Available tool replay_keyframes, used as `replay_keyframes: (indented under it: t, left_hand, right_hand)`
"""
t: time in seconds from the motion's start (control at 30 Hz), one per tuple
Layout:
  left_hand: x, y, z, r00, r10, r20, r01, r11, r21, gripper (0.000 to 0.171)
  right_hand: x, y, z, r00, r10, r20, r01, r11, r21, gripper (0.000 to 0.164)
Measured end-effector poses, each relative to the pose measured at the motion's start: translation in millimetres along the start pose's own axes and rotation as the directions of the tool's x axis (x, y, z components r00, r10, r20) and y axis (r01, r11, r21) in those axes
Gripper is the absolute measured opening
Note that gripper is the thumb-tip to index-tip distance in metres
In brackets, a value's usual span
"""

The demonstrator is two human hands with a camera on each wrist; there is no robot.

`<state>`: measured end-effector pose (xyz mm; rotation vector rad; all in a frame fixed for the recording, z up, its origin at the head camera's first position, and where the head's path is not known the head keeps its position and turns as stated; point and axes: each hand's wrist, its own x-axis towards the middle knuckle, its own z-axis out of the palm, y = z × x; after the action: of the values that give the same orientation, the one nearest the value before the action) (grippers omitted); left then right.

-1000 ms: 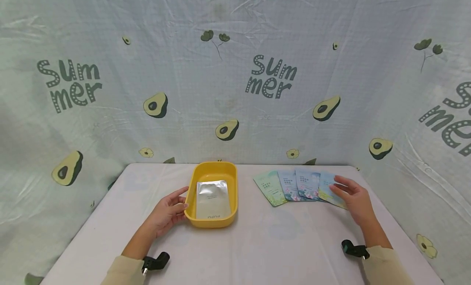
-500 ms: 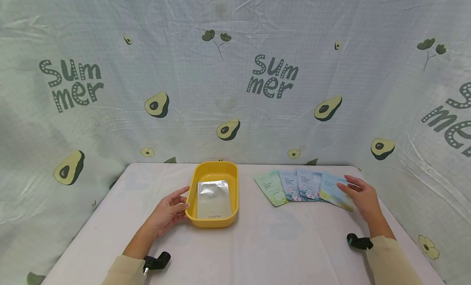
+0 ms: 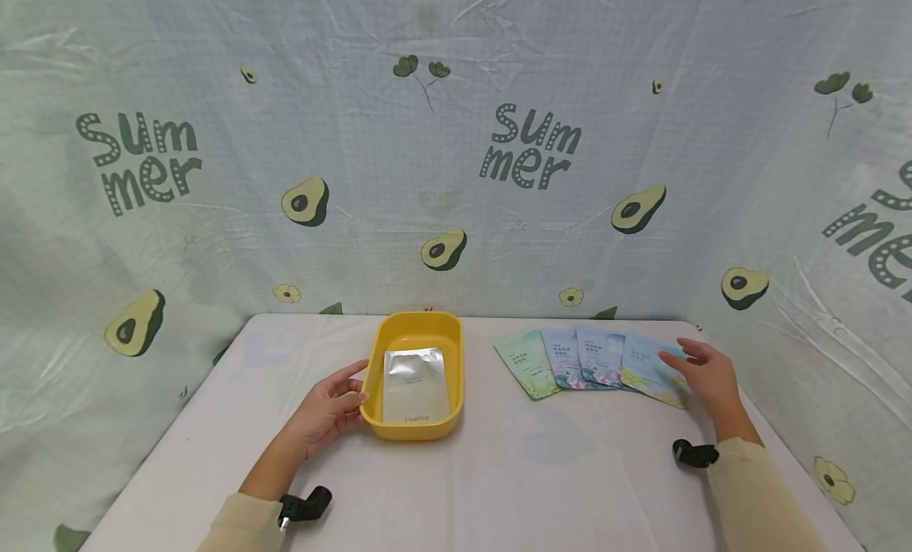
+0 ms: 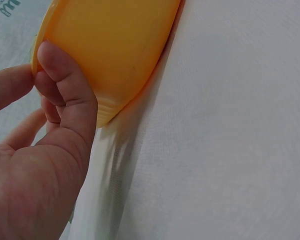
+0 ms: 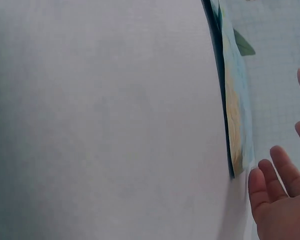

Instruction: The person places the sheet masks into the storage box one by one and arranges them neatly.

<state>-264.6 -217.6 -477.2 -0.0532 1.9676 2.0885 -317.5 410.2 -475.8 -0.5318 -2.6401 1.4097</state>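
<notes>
My left hand (image 3: pixel 326 413) pinches the left rim of a yellow plastic tray (image 3: pixel 456 378); in the left wrist view the thumb (image 4: pixel 65 75) lies over the rim, with fingers behind it. Inside the tray lies a silver flat sachet (image 3: pixel 416 390), printed side up. To the right, several face-mask sachets fan out in an overlapping row: a green one (image 3: pixel 527 363), two blue flowered ones (image 3: pixel 563 358) (image 3: pixel 600 358), and a blue-yellow one (image 3: pixel 648 370) at the end. Over that last sachet's right edge hovers my right hand (image 3: pixel 708 378), fingers loosely spread, gripping nothing.
A white cloth covers the table (image 3: pixel 541 473). Behind and at the sides hangs a pale curtain (image 3: pixel 356 140) with avocado and lettering prints. Each wrist wears a black camera mount (image 3: pixel 305 504).
My right hand has drawn back to the right, off the blue-yellow sachet, which shifted slightly right and now shows more of its face. The left hand and tray hold their place.
</notes>
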Motion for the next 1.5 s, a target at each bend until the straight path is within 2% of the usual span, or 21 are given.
replay_keyframes:
  t: [0.63, 1.0, 1.5]
  left_hand:
    - [-0.2, 0.5, 0.5, 1.000, -0.007, -0.011, 0.007, 1.000, -0.003, 0.072]
    - [-0.4, 1.0, 0.3, 1.000, -0.011, -0.005, 0.011, 1.000, -0.011, 0.072]
    - [-0.5, 0.7, 1.4, 1.000, -0.012, -0.006, 0.012, 1.000, -0.019, 0.072]
  right_hand:
    - [21, 0, 2, 0.986, 0.167, -0.013, -0.168, 0.984, -0.064, 0.084]
    - [25, -1, 1, 0.987, 0.157, 0.014, -0.154, 0.979, -0.131, 0.085]
    - [29, -9, -1, 0.982, 0.183, 0.055, -0.167, 0.962, -0.216, 0.088]
